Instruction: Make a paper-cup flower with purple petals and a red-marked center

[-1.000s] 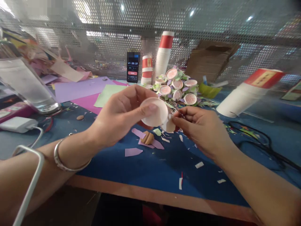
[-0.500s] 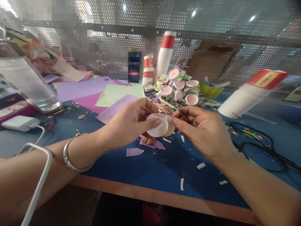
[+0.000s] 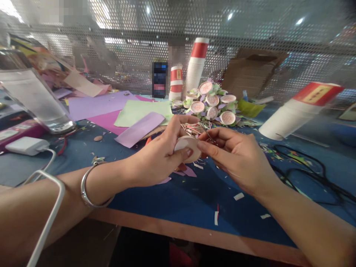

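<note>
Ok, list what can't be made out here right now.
In the head view:
White disc: partly covered by the left hand.
Slim metal tool: type unclear, gripped end hidden by the right hand.
Phone: screen pixelated.
Clear vessel: cut off by the picture's left edge.

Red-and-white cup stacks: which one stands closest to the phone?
The short stack, just right of the phone. The tall stack is next, farther right; the third stack stands apart, at far right, beyond the right hand.
</note>
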{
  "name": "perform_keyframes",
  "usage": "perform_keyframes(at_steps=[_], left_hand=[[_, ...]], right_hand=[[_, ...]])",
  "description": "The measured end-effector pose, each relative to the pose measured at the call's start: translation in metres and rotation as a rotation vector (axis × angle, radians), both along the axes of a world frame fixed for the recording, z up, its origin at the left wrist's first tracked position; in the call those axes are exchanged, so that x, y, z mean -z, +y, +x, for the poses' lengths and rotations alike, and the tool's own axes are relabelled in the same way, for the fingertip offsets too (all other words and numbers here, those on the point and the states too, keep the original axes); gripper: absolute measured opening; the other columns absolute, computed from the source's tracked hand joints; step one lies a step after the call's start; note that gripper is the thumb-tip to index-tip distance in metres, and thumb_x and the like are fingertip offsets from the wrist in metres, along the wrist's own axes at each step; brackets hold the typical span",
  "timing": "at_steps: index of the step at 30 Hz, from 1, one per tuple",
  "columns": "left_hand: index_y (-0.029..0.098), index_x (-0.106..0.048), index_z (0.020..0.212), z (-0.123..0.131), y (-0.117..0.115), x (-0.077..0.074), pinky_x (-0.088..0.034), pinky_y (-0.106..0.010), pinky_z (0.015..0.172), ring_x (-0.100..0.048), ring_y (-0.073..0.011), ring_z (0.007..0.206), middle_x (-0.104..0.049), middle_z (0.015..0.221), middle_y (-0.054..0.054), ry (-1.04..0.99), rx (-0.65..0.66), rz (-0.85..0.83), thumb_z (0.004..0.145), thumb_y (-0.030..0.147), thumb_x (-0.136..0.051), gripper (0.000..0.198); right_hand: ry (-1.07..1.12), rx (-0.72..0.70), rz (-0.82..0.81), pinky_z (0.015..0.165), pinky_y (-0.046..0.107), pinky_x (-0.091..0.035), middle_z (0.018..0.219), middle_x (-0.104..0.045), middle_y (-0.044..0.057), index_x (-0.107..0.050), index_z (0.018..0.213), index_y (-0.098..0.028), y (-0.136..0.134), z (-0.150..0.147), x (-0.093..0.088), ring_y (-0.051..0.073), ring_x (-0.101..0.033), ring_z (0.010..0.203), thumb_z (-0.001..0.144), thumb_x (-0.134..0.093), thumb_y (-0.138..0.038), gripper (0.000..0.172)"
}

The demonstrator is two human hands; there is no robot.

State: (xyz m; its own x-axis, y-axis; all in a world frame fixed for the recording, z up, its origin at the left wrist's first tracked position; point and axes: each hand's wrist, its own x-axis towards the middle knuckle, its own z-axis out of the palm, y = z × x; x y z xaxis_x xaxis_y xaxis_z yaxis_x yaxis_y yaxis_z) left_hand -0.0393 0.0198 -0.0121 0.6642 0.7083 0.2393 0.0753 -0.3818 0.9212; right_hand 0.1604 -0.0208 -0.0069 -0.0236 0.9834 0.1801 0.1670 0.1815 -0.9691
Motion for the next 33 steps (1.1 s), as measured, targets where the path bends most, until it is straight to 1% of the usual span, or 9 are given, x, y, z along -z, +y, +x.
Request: perform_keyframes(at_steps=[2, 5, 10, 17, 21, 23, 27, 30, 33], left_hand=[[0.024, -0.031, 0.145, 0.0, -0.002, -0.001, -0.059, -0.026, 0.066, -0.061, -0.013, 0.075, -0.056, 0.102, -0.004, 0.013, 0.011, 0.101, 0.097, 0.02, -0.058, 0.055], [0.022, -0.032, 0.143, 0.002, -0.005, -0.005, -0.055, -0.025, 0.067, -0.058, -0.0127, 0.074, -0.055, 0.1, -0.003, 0.011, 0.023, 0.147, 0.094, 0.016, -0.059, 0.056], [0.024, -0.027, 0.148, 0.004, -0.007, -0.007, -0.053, -0.025, 0.065, -0.058, -0.0139, 0.074, -0.054, 0.09, 0.0, -0.064, 0.001, 0.137, 0.09, 0.013, -0.063, 0.069], [0.031, -0.02, 0.155, 0.002, -0.004, 0.0, -0.057, -0.026, 0.065, -0.058, -0.0127, 0.071, -0.054, 0.094, 0.0, -0.039, -0.001, 0.077, 0.09, 0.024, -0.071, 0.083], [0.034, -0.027, 0.15, 0.001, 0.001, -0.001, -0.062, -0.026, 0.069, -0.065, -0.015, 0.082, -0.058, 0.109, -0.004, -0.129, 0.08, -0.097, 0.078, 0.02, -0.083, 0.093], [0.029, -0.035, 0.144, 0.0, 0.002, -0.003, -0.063, -0.025, 0.073, -0.067, -0.0158, 0.087, -0.059, 0.111, -0.005, -0.173, 0.118, -0.189, 0.073, 0.015, -0.087, 0.089], [0.024, -0.045, 0.138, 0.0, 0.003, -0.007, -0.066, -0.032, 0.076, -0.069, -0.0175, 0.091, -0.062, 0.108, -0.005, -0.212, 0.116, -0.323, 0.072, 0.011, -0.086, 0.079], [0.022, -0.055, 0.129, 0.0, 0.003, -0.009, -0.066, -0.032, 0.075, -0.069, -0.0164, 0.087, -0.065, 0.103, -0.003, -0.187, 0.104, -0.398, 0.074, 0.012, -0.084, 0.063], [0.02, -0.059, 0.12, 0.0, 0.004, -0.01, -0.065, -0.031, 0.068, -0.069, -0.0154, 0.079, -0.066, 0.094, -0.002, -0.135, 0.076, -0.396, 0.073, 0.014, -0.085, 0.054]], right_hand=[[0.004, -0.013, 0.0, 0.055, 0.022, -0.048, 0.068, -0.066, -0.004, -0.072, 0.089, -0.021, 0.0, 0.0, 0.0, 0.01, -0.059, 0.06, 0.071, -0.09, -0.031, 0.028], [-0.027, -0.012, 0.03, 0.067, 0.025, -0.054, 0.082, -0.074, 0.0, -0.073, 0.09, -0.021, -0.001, 0.0, 0.002, 0.015, -0.068, 0.076, 0.07, -0.091, -0.032, 0.029], [-0.082, 0.008, 0.063, 0.074, 0.031, -0.058, 0.085, -0.077, 0.003, -0.072, 0.092, -0.022, -0.001, -0.003, 0.004, 0.021, -0.072, 0.083, 0.071, -0.09, -0.038, 0.032], [-0.082, 0.009, 0.077, 0.074, 0.03, -0.059, 0.087, -0.078, 0.002, -0.071, 0.093, -0.023, -0.003, -0.005, 0.001, 0.022, -0.073, 0.085, 0.07, -0.089, -0.031, 0.03], [-0.063, -0.005, 0.07, 0.078, 0.029, -0.06, 0.092, -0.08, 0.002, -0.071, 0.096, -0.023, -0.003, -0.005, 0.001, 0.021, -0.075, 0.087, 0.072, -0.087, -0.025, 0.029], [-0.066, 0.004, 0.068, 0.078, 0.029, -0.059, 0.091, -0.08, 0.002, -0.071, 0.096, -0.022, -0.002, -0.004, 0.001, 0.02, -0.075, 0.087, 0.072, -0.086, -0.023, 0.028], [-0.034, 0.004, 0.061, 0.077, 0.028, -0.059, 0.092, -0.079, 0.002, -0.071, 0.099, -0.022, -0.001, -0.003, 0.001, 0.019, -0.074, 0.088, 0.074, -0.086, -0.024, 0.029], [-0.028, 0.015, 0.058, 0.07, 0.029, -0.058, 0.086, -0.077, 0.001, -0.071, 0.096, -0.023, -0.002, -0.004, 0.0, 0.019, -0.072, 0.082, 0.074, -0.087, -0.029, 0.028], [-0.053, 0.042, 0.088, 0.065, 0.028, -0.056, 0.082, -0.075, 0.001, -0.071, 0.092, -0.023, -0.002, -0.004, -0.001, 0.018, -0.07, 0.077, 0.072, -0.089, -0.034, 0.029]])
